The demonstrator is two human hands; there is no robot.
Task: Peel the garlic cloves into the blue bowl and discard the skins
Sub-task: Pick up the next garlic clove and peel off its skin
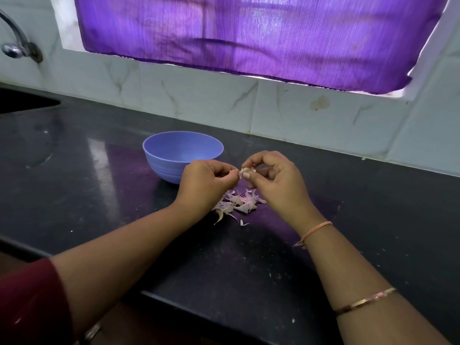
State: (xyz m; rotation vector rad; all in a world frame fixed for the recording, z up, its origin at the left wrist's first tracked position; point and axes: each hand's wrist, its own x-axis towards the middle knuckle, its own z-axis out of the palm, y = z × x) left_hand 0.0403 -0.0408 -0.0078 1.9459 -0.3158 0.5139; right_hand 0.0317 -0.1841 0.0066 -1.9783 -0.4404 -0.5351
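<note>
Head view, kitchen counter: a garlic clove point(245, 171) is held in the air between two hands, just above the black countertop point(99, 175). The right hand point(276, 180) pinches it between thumb and curled fingers. The left hand point(204, 183), fingers also curled, nips its papery end from nine o'clock. Loose skins point(237, 202) lie heaped on the counter at six o'clock, directly under the hands. The blue bowl point(161, 165) stands upright at ten o'clock, just beyond the left knuckles. I cannot see its bottom from here, so I cannot say what it holds.

Watching from my remote desk, I judge the peel to be mid-strip. To do it well, I would hold the clove steady with the right hand and have the left pull the skin away along its length, not across it, so it lifts in one piece and falls on the heap rather than into the bowl.

Farther out, a purple curtain point(249, 38) covers the window at twelve o'clock and a tap point(15, 43) curves in at far ten. A thin bangle point(364, 301) circles the right forearm.
</note>
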